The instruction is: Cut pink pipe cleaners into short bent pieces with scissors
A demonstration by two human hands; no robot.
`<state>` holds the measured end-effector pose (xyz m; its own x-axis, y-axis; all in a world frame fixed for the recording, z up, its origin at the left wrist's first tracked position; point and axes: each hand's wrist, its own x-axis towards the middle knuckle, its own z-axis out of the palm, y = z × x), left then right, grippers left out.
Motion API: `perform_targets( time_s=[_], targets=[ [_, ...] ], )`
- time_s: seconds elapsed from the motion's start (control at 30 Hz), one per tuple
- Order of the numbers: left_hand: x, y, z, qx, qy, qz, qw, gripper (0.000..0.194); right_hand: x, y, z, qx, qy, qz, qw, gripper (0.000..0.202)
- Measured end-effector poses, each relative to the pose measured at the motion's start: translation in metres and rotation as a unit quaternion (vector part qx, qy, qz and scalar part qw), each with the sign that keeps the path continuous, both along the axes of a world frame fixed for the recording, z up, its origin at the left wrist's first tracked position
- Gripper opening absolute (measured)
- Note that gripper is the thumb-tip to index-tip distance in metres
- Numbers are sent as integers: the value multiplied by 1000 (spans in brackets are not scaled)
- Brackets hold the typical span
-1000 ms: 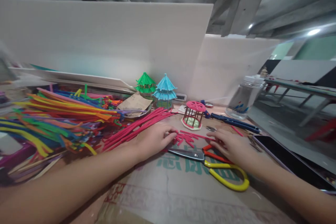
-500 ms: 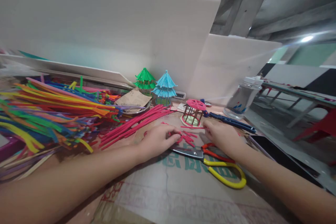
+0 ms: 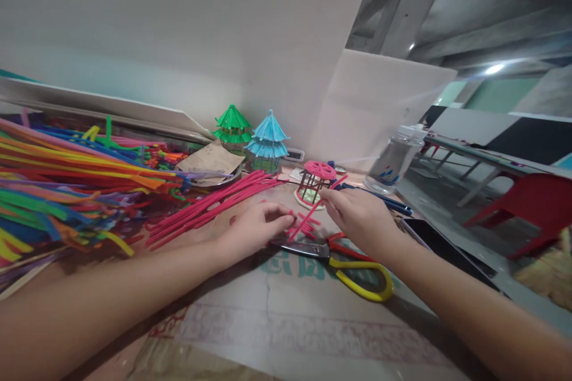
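Observation:
My right hand (image 3: 357,211) is closed on a thin pink stick (image 3: 310,215), which slants down to the left over several short pink pieces (image 3: 306,226). Beside those pieces, my left hand (image 3: 257,229) has its thumb and fingers curled round a small pink piece (image 3: 291,213) at the fingertips. Just behind the hands stands a small model (image 3: 316,181) with a pink wheel-like top, brown posts and a pale round base. Scissors (image 3: 313,249) with one red and one yellow handle lie in front of both hands. Long pink stems (image 3: 218,202) lie to the left.
Colourful stems (image 3: 84,178) are heaped at the left. Green (image 3: 233,125) and blue (image 3: 269,137) pagoda models stand at the back, before a white board (image 3: 250,41). At the right are a clear bottle (image 3: 393,161), a dark flat device (image 3: 447,250) and a red chair (image 3: 531,205).
My right hand has risen slightly from the table and now holds a long pink stick. My left hand stays by the short pieces. The whole view has shifted right.

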<state>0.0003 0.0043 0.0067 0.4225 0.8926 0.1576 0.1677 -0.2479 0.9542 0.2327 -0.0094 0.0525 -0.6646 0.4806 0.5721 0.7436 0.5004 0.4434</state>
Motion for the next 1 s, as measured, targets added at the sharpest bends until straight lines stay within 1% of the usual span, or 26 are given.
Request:
perform_targets(
  time_s=[0.07,0.13,0.2,0.3,0.43,0.5,0.57,0.6,0.63,0.7,0.77,0.83,0.9,1.0],
  targets=[
    [2,-2,-1,5,-19,-22,1000,24,-2,2,2,0,26,10,1000,18],
    [2,-1,-3,-8,-45,-45,998,23,-5,5,5,-2,37,25,999,18],
    [1,1,-4,-25,-54,-47,997,24,-9,8,8,-3,37,37,999,19],
    [0,4,-4,-36,-44,-40,998,26,-16,12,12,2,37,27,999,21],
    [0,3,-1,-24,-22,-54,998,27,-25,15,14,2,53,14,998,24],
    [0,1,0,-18,-7,-50,999,24,-28,14,13,-21,76,24,997,25],
    [0,1,0,-17,-4,-44,999,22,-31,10,9,-73,144,41,986,23],
    [1,0,0,-21,-10,-40,999,22,-32,7,5,-110,197,52,973,23],
    [1,1,-1,-25,-15,-36,999,22,-33,5,0,-157,257,63,952,22],
    [1,2,-2,-32,-24,-28,999,21,-36,3,-12,-263,365,78,889,17],
    [1,3,-3,-29,-26,-30,999,19,-38,3,-26,-357,434,84,822,15],
    [2,3,-4,-29,-21,-38,999,17,-40,6,-37,-429,476,91,762,17],
    [2,3,-4,-29,-10,-47,998,16,-41,9,-44,-485,505,97,707,20],
    [3,2,-5,-24,-1,-60,998,15,-42,9,-42,-547,531,93,640,22]
  ],
)
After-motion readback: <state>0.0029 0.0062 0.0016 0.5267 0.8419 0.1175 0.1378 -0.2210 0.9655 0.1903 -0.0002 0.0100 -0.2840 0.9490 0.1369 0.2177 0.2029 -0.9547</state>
